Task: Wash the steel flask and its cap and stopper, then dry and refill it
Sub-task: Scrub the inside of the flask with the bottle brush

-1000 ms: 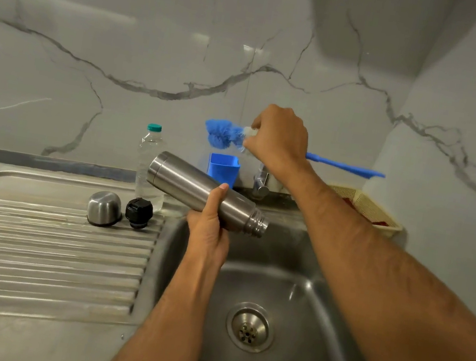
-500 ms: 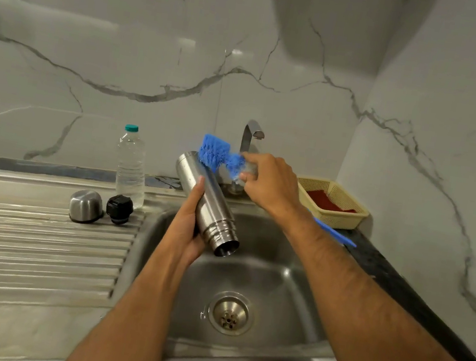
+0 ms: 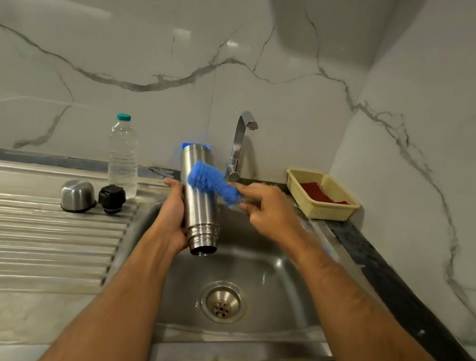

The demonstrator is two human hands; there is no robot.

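No writing legible. Left hand [image 3: 172, 220] gripped flask [image 3: 198, 205], mouth down, over sink [image 3: 285, 284]; right hand [image 3: 269, 213] held blue brush [image 3: 211, 182] against it.

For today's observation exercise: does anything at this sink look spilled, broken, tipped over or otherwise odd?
Nothing stands out. The flask is tilted mouth-down over the sink only because the left hand holds it while the right hand rubs the blue brush on it. The cap, stopper and water bottle stand on the drainboard.

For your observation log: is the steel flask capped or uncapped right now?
Uncapped. The steel flask shows a bare, dark mouth pointing down over the sink, while its steel cap and black stopper sit on the drainboard.
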